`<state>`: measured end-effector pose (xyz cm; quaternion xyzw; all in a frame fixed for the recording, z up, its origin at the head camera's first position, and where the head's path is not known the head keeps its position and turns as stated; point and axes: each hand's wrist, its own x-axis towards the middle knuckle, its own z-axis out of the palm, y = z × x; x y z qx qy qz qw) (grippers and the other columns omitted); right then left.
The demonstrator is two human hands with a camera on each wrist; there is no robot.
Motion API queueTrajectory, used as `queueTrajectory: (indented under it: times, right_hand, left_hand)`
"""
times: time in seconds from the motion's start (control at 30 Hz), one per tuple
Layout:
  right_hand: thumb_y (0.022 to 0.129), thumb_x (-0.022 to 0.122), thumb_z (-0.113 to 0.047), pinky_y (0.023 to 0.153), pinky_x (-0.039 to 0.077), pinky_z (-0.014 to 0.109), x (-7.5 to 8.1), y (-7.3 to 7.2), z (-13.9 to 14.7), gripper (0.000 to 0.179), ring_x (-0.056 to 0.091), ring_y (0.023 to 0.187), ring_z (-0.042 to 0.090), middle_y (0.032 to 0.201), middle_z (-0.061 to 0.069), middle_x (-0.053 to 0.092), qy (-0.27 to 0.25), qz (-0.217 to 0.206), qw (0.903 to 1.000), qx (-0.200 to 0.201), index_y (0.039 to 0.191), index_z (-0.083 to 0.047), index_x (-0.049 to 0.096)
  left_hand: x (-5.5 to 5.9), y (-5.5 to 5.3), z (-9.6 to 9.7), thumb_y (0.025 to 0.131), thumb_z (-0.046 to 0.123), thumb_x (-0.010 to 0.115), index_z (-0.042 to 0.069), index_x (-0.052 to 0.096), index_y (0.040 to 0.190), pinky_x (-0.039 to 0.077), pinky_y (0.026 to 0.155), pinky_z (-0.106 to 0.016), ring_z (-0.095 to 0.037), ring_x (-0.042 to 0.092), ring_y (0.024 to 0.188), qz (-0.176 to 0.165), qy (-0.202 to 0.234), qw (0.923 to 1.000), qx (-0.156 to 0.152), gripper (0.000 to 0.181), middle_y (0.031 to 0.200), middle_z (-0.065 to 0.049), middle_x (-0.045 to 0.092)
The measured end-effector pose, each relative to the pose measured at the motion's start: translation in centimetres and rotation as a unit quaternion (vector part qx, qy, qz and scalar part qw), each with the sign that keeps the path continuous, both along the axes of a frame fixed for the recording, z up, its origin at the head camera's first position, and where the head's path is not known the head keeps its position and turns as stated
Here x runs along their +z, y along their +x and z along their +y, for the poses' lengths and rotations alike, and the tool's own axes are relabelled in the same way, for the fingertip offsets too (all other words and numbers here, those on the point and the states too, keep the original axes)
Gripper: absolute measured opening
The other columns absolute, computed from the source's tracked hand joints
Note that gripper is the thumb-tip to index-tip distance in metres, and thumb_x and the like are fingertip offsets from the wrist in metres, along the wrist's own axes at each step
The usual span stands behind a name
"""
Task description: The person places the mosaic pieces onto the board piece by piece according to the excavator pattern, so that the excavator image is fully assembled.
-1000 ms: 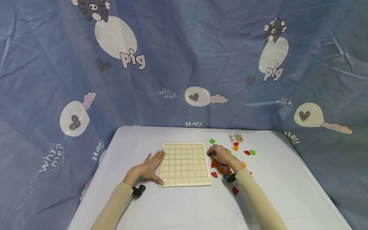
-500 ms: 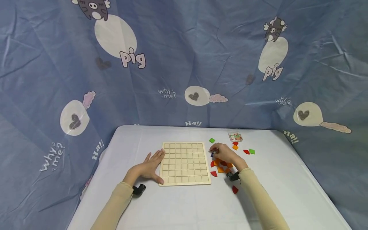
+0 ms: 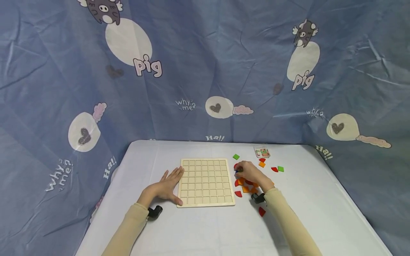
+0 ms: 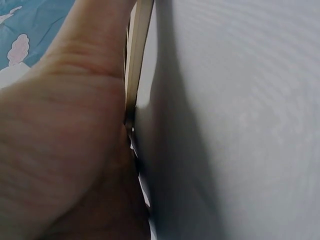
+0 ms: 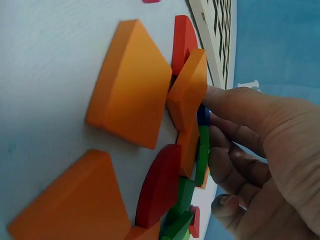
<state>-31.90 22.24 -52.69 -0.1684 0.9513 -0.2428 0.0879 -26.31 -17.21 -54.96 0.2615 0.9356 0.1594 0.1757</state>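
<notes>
A square wooden grid board lies on the table in the head view. My left hand rests at its left side, fingers spread, with fingertips and thumb touching the frame; the left wrist view shows mostly palm beside the board's edge. Just right of the board, my right hand pinches a small blue piece between thumb and fingers, low over a pile of pieces. The blue piece's shape is mostly hidden. Close by lie an orange piece, a dark red quarter-round piece and a green piece.
Behind the right hand lie a lone green square and a small picture card. A red piece sits nearer the front, several others to the right. A blue patterned cloth hangs behind the white table.
My right hand has shifted slightly back and forth beside the board, its fingers adjusting around the blue piece. A red piece now shows by the fingertips. The left hand has stayed still.
</notes>
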Motion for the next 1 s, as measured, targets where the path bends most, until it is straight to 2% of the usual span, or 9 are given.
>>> queueTrajectory:
  times: [0.17,0.5,0.83,1.0]
  right_hand:
    - [0.082,0.077,-0.018,0.082,0.056,0.034,-0.1,-0.1,-0.3,0.02,0.057,0.079,0.014,0.09,0.002,0.067,-0.003,-0.005,0.9999,-0.015,0.097,-0.008,0.069]
    - [0.082,0.077,-0.019,0.083,0.056,0.033,-0.5,-0.2,-1.0,0.022,0.057,0.079,0.014,0.09,0.002,0.067,-0.004,-0.022,0.9986,-0.049,0.1,-0.008,0.068]
    - [0.082,0.077,-0.017,0.08,0.056,0.031,-0.3,-0.1,-0.7,0.019,0.058,0.078,0.012,0.09,0.001,0.067,-0.013,-0.011,0.9992,-0.036,0.098,-0.009,0.07]
    - [0.083,0.076,-0.018,0.071,0.053,0.026,-0.4,0.2,-1.3,0.017,0.058,0.077,0.009,0.09,-0.002,0.067,-0.035,0.012,0.9993,-0.012,0.097,-0.01,0.071]
  left_hand:
    - [-0.1,0.1,0.0,0.055,0.075,0.075,0.005,-0.003,0.155,-0.009,0.119,-0.057,-0.03,-0.009,0.151,-0.004,0.009,0.9999,0.005,0.144,0.163,-0.012,-0.008]
    - [0.4,0.4,0.0,0.057,0.072,0.076,0.004,-0.002,0.155,-0.008,0.119,-0.058,-0.031,-0.007,0.151,-0.002,0.01,0.9999,0.004,0.143,0.163,-0.013,-0.007]
    - [0.3,0.3,0.0,0.058,0.072,0.076,0.003,-0.003,0.154,-0.008,0.119,-0.058,-0.033,-0.007,0.15,-0.003,0.009,1.0,0.0,0.142,0.162,-0.015,-0.007]
    - [0.3,0.2,0.0,0.058,0.071,0.076,0.002,-0.002,0.154,-0.008,0.118,-0.059,-0.034,-0.007,0.15,-0.003,0.015,0.9999,-0.003,0.142,0.162,-0.016,-0.007]
